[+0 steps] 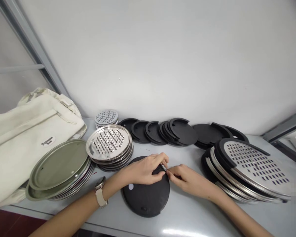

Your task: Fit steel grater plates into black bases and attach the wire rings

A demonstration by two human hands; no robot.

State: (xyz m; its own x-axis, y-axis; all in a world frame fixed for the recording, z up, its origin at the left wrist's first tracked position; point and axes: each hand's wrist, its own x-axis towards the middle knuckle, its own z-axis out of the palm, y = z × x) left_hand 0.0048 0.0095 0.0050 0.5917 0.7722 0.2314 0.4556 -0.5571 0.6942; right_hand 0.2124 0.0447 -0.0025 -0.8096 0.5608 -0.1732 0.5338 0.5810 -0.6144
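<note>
Right here, the small metallic piece (163, 167) sits between my left hand (144, 169) and right hand (187, 179), slanting down rightwards over the black disc's edge; my right fingers look pinched narrow on its lower end, while I cannot tell whether the curled left ones grip it. The black disc (150, 197) lies on the bench (187, 214), partly hidden by my left hand, with the grater stack (256, 164) rightward and dark discs (185, 131) beyond

Bright, even light; white glare along tabletop's front edge; wide-angle bowing; pixelated patch at right.
</note>
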